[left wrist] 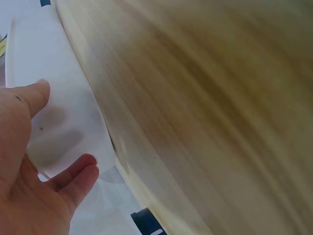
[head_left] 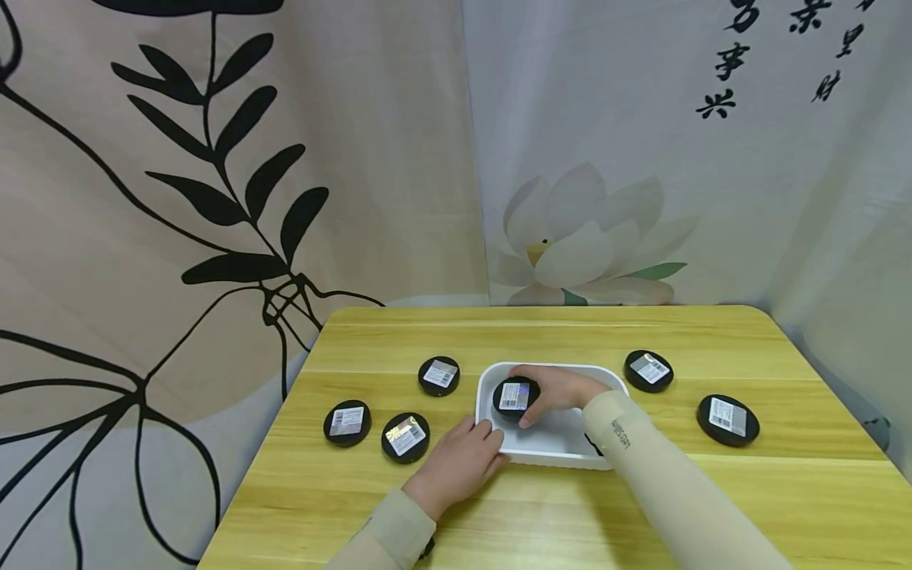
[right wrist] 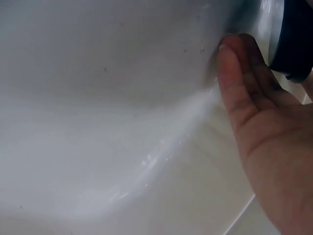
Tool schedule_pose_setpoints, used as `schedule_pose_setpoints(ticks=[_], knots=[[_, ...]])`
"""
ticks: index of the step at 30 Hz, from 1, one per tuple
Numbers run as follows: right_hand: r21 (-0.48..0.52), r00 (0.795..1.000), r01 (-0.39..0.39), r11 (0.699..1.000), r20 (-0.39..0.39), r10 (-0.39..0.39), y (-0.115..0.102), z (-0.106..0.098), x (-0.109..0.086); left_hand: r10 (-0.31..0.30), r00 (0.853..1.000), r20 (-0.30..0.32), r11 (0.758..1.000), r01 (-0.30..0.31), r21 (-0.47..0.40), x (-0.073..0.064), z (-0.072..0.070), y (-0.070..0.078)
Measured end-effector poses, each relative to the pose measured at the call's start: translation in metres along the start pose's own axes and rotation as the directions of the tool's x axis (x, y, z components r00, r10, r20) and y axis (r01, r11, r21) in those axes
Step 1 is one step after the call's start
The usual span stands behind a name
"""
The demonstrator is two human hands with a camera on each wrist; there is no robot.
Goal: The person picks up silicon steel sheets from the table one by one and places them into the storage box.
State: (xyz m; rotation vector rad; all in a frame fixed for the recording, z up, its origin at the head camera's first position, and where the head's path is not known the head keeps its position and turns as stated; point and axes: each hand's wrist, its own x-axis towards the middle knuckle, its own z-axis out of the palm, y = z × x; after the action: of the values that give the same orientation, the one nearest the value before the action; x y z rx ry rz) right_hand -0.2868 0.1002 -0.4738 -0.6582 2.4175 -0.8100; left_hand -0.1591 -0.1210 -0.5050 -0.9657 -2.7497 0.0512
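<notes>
A white rectangular tray (head_left: 563, 434) sits mid-table in the head view. My left hand (head_left: 465, 461) grips its near left corner; in the left wrist view, the thumb and fingers of the left hand (left wrist: 36, 161) lie against the tray's outer wall (left wrist: 63, 73). Inside the tray's left half, my right hand (head_left: 559, 389) holds a round black-lidded container (head_left: 514, 397) with a white barcode label. The right wrist view shows only an edge of this container (right wrist: 292, 41) beside the right hand (right wrist: 274, 127). Whether its base touches the tray floor, I cannot tell.
Left of the tray lie similar black-lidded containers: one at the back (head_left: 439, 376), one far left (head_left: 347, 423), one nearer (head_left: 405, 438). Two more are on the right, a farther one (head_left: 648, 370) and a nearer one (head_left: 728, 419). A printed curtain (head_left: 399, 158) hangs behind the wooden table (head_left: 570, 514).
</notes>
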Motion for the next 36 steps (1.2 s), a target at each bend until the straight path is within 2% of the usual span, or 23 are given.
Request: schedule_pose_setpoints(ticks=[9, 19, 30, 36], knots=[[-0.027, 0.999, 0.049, 0.998, 0.006, -0.049, 0.002, 0.002, 0.003, 0.005, 1.000, 0.009, 1.000, -0.005, 0.002, 0.001, -0.001, 0.000], [-0.035, 0.998, 0.063, 0.997, 0.020, -0.062, 0.004, 0.006, 0.008, 0.003, 1.000, 0.004, 1.000, -0.003, -0.001, 0.001, 0.002, 0.001], [-0.052, 0.999, 0.035, 0.998, 0.030, -0.034, -0.001, 0.009, 0.010, -0.007, 1.000, 0.021, 1.000, 0.007, 0.015, 0.000, 0.000, 0.001], [-0.085, 0.997, 0.080, 0.993, 0.024, -0.078, -0.002, 0.009, 0.011, -0.013, 1.000, 0.026, 1.000, 0.012, 0.010, 0.000, 0.000, 0.000]])
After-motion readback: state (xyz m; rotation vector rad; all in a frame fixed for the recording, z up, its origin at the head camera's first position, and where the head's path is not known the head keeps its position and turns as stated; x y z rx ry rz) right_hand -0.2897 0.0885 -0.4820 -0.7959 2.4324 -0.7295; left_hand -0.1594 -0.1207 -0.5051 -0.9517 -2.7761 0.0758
